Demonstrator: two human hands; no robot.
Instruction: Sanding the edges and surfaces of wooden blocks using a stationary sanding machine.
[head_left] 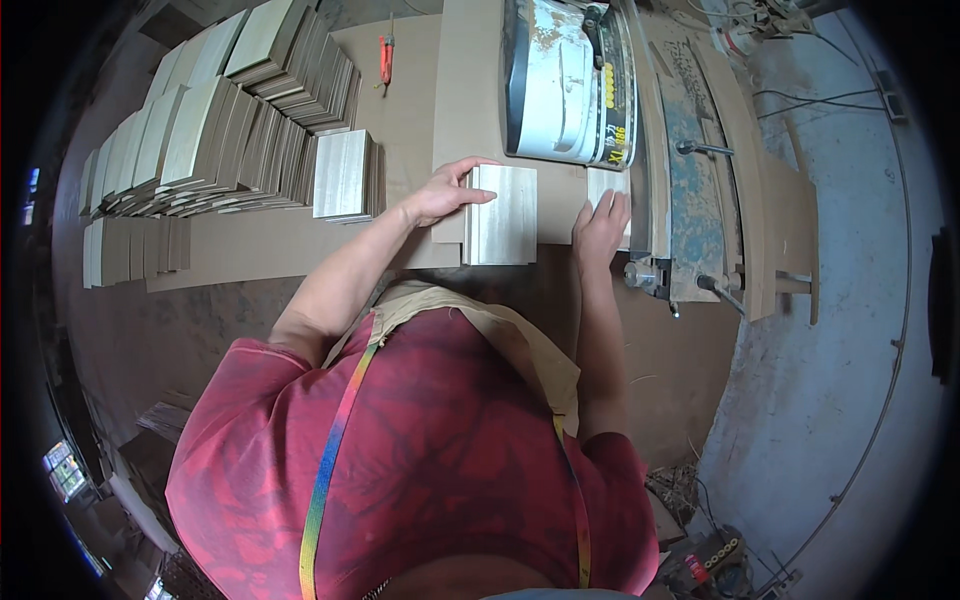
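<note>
A stack of pale rectangular wooden boards (pixel 510 215) rests at the front of the bench. My left hand (pixel 440 197) grips its left edge, the thumb on the top board and the fingers round the far corner. To the right, my right hand (pixel 602 225) lies with outstretched fingers on a single wooden board (pixel 605 184). That board's far end is under the near edge of a white and black machine (pixel 570 85); how far in it reaches is hidden.
Several tall stacks of boards (pixel 215 140) fill the bench's left side, with a smaller stack (pixel 342 175) beside them. A red-handled tool (pixel 386 60) lies behind. A worn blue machine table with levers (pixel 697 190) stands at right, near the wall (pixel 840 200).
</note>
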